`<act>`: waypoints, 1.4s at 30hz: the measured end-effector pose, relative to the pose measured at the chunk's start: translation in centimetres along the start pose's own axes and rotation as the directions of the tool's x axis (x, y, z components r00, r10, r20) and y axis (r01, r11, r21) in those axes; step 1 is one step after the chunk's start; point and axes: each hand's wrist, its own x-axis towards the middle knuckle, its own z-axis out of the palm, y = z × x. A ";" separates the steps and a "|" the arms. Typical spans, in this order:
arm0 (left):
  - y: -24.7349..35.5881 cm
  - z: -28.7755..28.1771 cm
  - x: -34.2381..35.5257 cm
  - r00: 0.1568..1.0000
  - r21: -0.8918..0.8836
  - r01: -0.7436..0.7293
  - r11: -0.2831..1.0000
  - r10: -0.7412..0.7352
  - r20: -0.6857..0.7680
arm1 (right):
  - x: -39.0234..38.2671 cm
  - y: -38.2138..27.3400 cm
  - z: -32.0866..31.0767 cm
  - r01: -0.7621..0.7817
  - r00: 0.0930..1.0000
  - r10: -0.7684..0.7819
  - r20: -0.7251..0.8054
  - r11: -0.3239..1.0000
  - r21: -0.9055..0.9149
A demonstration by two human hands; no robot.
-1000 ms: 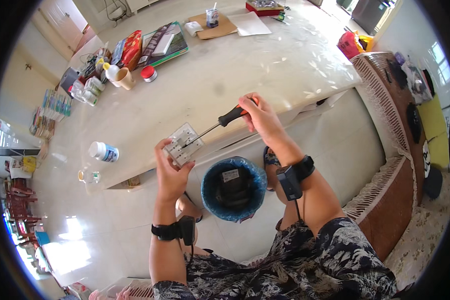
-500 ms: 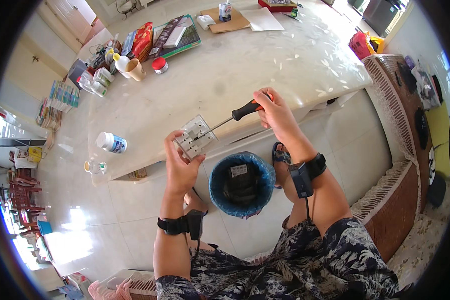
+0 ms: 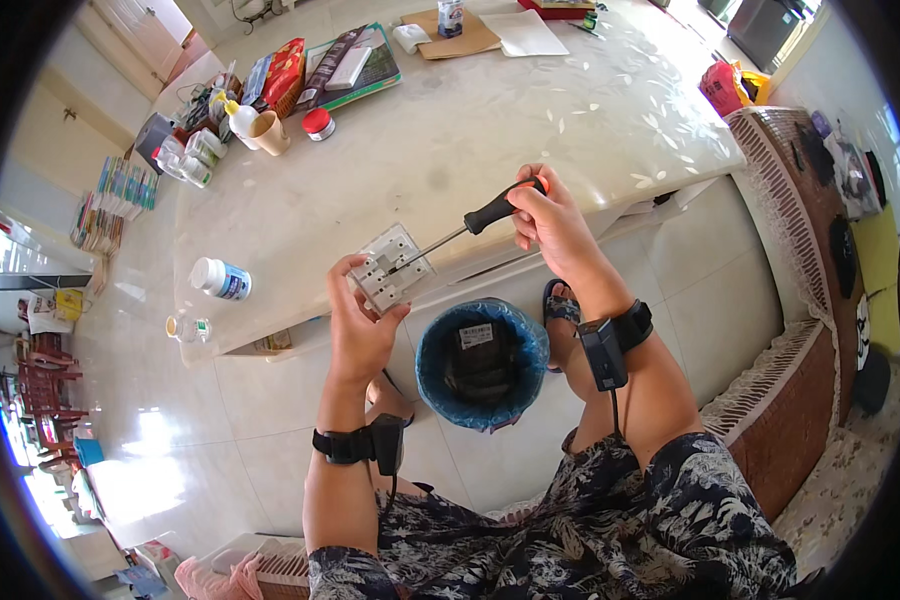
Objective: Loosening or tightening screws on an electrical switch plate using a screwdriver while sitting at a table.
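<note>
My left hand (image 3: 358, 325) grips a white wall switch plate (image 3: 391, 266) at the near edge of the pale table (image 3: 470, 130), its back side with terminals facing up. My right hand (image 3: 555, 222) is closed around the black and orange handle of a screwdriver (image 3: 490, 212). The thin metal shaft slants down to the left and its tip touches the plate. Black bands with small devices are strapped on both wrists.
A bin with a blue liner (image 3: 482, 362) stands on the tiled floor below my hands. A white pill bottle (image 3: 220, 279) lies on the table's left. Cups, a red-lidded jar (image 3: 318, 123), packets and books crowd the far left. A wicker bench (image 3: 800, 220) runs along the right.
The plate, the screwdriver and both hands hold the same pose. The view has shifted slightly, so everything sits a little lower and further right in the picture.
</note>
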 end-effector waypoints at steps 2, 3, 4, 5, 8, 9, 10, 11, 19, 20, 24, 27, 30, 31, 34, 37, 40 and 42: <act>0.2 0.4 0.1 1.000 0.018 0.006 1.000 -0.006 0.000 | 0.1 -0.2 -0.2 0.016 1.000 -0.016 0.004 0.999 0.051; 0.2 0.5 0.1 1.000 0.013 0.010 1.000 -0.010 0.005 | 0.0 -0.4 -0.2 -0.001 1.000 0.001 -0.014 1.000 0.019; 0.2 0.6 0.1 1.000 0.017 0.004 1.000 -0.004 -0.001 | 0.0 -0.5 -0.2 -0.018 0.999 0.018 -0.034 1.000 -0.013; 0.1 0.6 0.1 1.000 0.020 -0.003 1.000 0.003 -0.007 | 0.1 -0.2 -0.1 -0.020 0.999 0.019 -0.044 1.000 -0.019; 0.0 -0.3 0.0 1.000 -0.021 0.005 1.000 -0.005 -0.003 | 0.4 0.3 0.2 -0.058 0.998 0.058 0.003 0.998 -0.041; -0.1 -0.2 0.0 1.000 -0.028 0.005 1.000 -0.005 0.004 | 0.4 0.2 0.3 -0.056 0.998 0.056 -0.005 0.997 -0.047; -0.1 -0.1 0.1 1.000 -0.027 -0.015 1.000 0.015 0.008 | 0.4 0.1 0.4 -0.047 0.999 0.047 -0.001 0.999 -0.003; -0.1 0.0 0.1 0.999 -0.025 -0.035 0.999 0.036 0.009 | 0.3 -0.1 0.4 -0.039 0.999 0.039 0.004 0.998 0.042; 0.1 0.4 0.0 1.000 -0.015 0.025 1.000 -0.025 0.005 | 0.0 -0.4 0.2 -0.069 0.998 0.068 -0.003 0.997 -0.029; 0.1 0.4 0.0 1.000 -0.019 0.024 1.000 -0.024 0.007 | 0.0 -0.4 0.2 -0.072 0.997 0.071 0.009 0.997 0.015; -0.3 0.3 0.1 1.000 0.036 -0.020 0.999 0.019 0.007 | 0.1 -0.3 0.0 -0.087 0.992 0.077 0.096 0.991 0.099; 0.1 0.3 0.1 1.000 0.048 0.023 0.999 -0.023 0.000 | 0.0 -0.6 0.4 -0.102 0.994 0.096 0.061 0.989 0.106; -0.1 0.3 0.1 1.000 0.055 -0.010 0.998 0.010 0.004 | 0.5 -0.1 -0.1 -0.087 0.994 0.081 0.077 0.993 0.082; -0.1 0.3 0.1 1.000 0.055 -0.010 0.998 0.010 0.004 | 0.6 0.0 -0.3 -0.100 0.992 0.093 0.085 0.992 0.082; -0.1 0.2 0.1 1.000 0.045 -0.003 0.999 0.003 0.000 | 0.3 -0.1 -0.2 -0.101 0.993 0.093 0.079 0.989 0.111; 0.1 0.3 0.0 1.000 0.040 0.015 0.999 -0.015 0.000 | 0.2 0.0 0.1 -0.081 0.996 0.075 0.047 0.987 0.136; 0.1 0.2 0.1 1.000 0.057 0.004 0.998 -0.003 -0.005 | 0.0 -0.2 0.5 -0.055 0.998 0.055 0.007 0.995 0.084; 0.1 0.2 0.1 1.000 0.028 0.005 1.000 -0.005 -0.003 | 0.0 -0.1 0.7 -0.039 0.999 0.040 -0.017 0.999 0.035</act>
